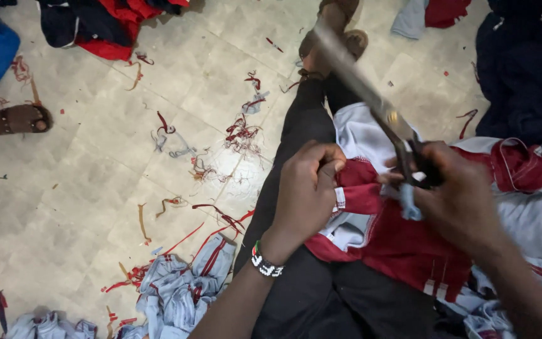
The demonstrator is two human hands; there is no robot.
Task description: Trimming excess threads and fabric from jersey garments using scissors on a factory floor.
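Left hand [305, 188] is closed, pinching a fold of the red-and-white garment [371, 232] lying on the lap; right hand [456, 194] grips the scissors [377, 107], blades up (blurred). Risk: blades close near the pinching fingers, or cut off-line if the cloth slips.
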